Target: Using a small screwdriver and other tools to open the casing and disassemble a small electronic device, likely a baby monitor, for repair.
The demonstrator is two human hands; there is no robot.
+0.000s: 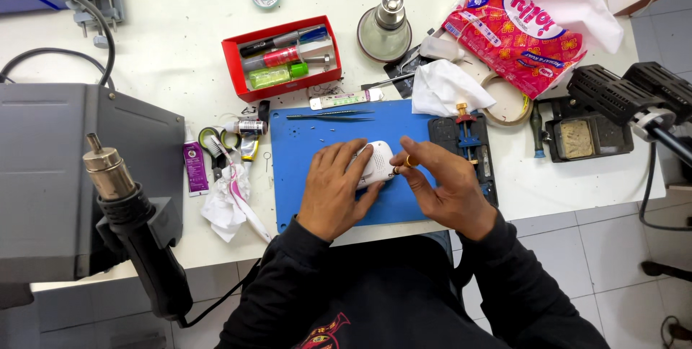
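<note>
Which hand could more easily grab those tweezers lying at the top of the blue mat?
Probably the left hand: the tweezers lie directly above it, while the right hand sits farther over, beside the white device.

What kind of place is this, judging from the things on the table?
Probably an electronics repair bench: a hot-air gun hangs at the left, tweezers lie on a blue work mat, and both hands hold a small white device.
</note>
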